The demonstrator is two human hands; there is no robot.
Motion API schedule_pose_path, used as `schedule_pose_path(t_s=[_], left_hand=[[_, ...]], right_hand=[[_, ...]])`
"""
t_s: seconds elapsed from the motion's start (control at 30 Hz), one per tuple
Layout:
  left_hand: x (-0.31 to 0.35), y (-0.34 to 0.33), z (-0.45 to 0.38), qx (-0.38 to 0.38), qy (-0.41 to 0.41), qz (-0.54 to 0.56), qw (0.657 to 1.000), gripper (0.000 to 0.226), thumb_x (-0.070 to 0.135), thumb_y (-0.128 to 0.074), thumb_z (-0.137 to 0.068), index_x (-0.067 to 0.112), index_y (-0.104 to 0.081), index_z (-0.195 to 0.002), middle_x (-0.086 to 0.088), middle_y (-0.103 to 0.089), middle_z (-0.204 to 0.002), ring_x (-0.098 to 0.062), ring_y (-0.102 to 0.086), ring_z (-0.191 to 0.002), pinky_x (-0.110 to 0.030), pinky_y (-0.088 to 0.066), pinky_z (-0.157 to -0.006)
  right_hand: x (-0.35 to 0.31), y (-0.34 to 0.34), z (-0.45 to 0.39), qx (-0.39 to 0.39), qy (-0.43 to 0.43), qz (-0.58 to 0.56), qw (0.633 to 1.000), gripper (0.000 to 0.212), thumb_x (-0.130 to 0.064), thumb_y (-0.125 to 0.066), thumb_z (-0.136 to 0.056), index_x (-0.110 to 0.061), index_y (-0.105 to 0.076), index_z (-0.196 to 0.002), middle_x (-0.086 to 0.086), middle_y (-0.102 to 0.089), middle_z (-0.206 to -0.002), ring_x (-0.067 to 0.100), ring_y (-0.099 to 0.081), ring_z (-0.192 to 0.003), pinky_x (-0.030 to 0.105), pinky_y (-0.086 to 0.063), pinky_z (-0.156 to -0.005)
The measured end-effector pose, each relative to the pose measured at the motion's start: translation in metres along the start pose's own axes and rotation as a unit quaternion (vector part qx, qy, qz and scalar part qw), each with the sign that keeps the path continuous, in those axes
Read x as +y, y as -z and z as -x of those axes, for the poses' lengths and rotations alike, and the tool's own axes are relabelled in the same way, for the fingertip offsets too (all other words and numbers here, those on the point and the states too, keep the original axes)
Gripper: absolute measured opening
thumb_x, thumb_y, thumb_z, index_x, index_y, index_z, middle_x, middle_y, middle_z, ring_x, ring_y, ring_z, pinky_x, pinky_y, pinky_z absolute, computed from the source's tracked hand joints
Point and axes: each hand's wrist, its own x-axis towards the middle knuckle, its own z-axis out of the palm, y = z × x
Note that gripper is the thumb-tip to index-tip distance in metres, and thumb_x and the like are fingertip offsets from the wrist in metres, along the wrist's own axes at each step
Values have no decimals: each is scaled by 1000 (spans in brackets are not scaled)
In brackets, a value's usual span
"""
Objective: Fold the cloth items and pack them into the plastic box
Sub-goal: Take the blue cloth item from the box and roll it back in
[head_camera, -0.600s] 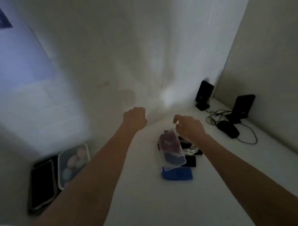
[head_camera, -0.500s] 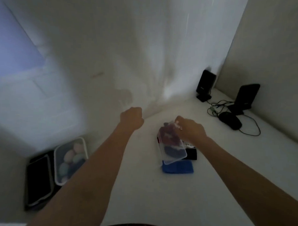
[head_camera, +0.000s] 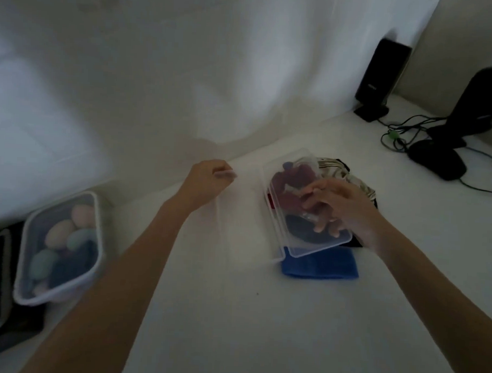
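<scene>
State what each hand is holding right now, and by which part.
The left hand pinches the clear lid at its far corner. The right hand reaches into the plastic box among the cloths; whether it grips one cannot be told.
</scene>
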Motion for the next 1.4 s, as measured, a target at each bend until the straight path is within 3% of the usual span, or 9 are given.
schedule_pose_path(t_s=[0.27, 0.47, 0.67, 0.73, 0.87, 1.03, 1.2, 1.3, 1.4], left_hand=[[-13, 3, 26, 109, 32, 128, 985, 18, 21, -71, -73, 14, -66, -58, -7, -62, -54, -17, -54, -50, -28, -46, -62], [-9, 8, 89, 204, 56, 114, 971, 19, 26, -69, -75, 13, -63, -61, -10, -63, -59, -25, -62, -58, -39, -57, -70], [1, -10, 146, 287, 106, 92, 948, 20, 28, -64, -79, 10, -63, -70, -9, -66, -75, -28, -63, -75, -30, -47, -68], [5, -17, 158, 309, 119, 84, 940, 21, 27, -63, -80, 8, -63, -71, -9, -66, -77, -26, -60, -75, -27, -40, -66], [9, -25, 178, 351, 133, 90, 922, 18, 20, -58, -79, 5, -58, -68, -8, -59, -69, -28, -57, -70, -28, -35, -61], [9, -25, 187, 359, 103, 80, 924, 10, 16, -54, -78, 9, -51, -84, -12, -58, -86, -30, -54, -82, -34, -38, -68], [7, -30, 188, 338, -17, 47, 940, 30, 10, -46, -69, 1, -53, -97, -18, -54, -98, -34, -49, -97, -40, -39, -82], [9, -31, 186, 331, -64, 16, 941, 37, 18, -40, -64, 4, -57, -94, -15, -59, -94, -34, -51, -93, -41, -41, -83], [12, -33, 188, 319, -107, 3, 942, 38, 21, -39, -62, 7, -59, -91, -11, -61, -89, -29, -51, -89, -38, -41, -81]], right_hand=[[17, -6, 5, 20, 55, -108, 992, 23, -31, -53, -91, -18, -60, -108, 7, -76, -90, 20, -66, -48, 20, -47, -38], [34, -26, 51, 102, 66, -321, 939, 23, -27, -42, -93, -14, -61, -94, 9, -71, -91, 27, -69, -80, 35, -61, -68], [67, -37, 92, 135, 146, -33, 979, 19, -12, -47, -92, -7, -65, -96, 13, -67, -104, 25, -63, -99, 23, -50, -85], [82, -43, 95, 163, 208, 133, 955, 19, -13, -52, -90, -8, -63, -105, 6, -64, -104, 20, -60, -95, 12, -46, -77], [101, -46, 86, 179, 221, 390, 876, 39, -26, -63, -83, -17, -58, -120, 4, -61, -113, 23, -54, -104, 36, -47, -88], [105, -45, 76, 223, 265, 416, 841, 23, -10, -53, -87, -11, -64, -108, 10, -66, -104, 26, -57, -98, 34, -45, -81], [88, -46, 94, 294, 335, 269, 854, 20, -8, -44, -94, -11, -58, -108, 6, -64, -100, 19, -58, -88, 29, -46, -75], [64, -54, 106, 270, 404, 164, 858, 19, -4, -39, -97, -6, -54, -109, 0, -58, -94, -3, -53, -79, 5, -39, -70], [38, -68, 105, 229, 454, 121, 853, 18, -2, -36, -95, -6, -50, -106, -6, -53, -87, -13, -51, -75, 5, -37, -68]])
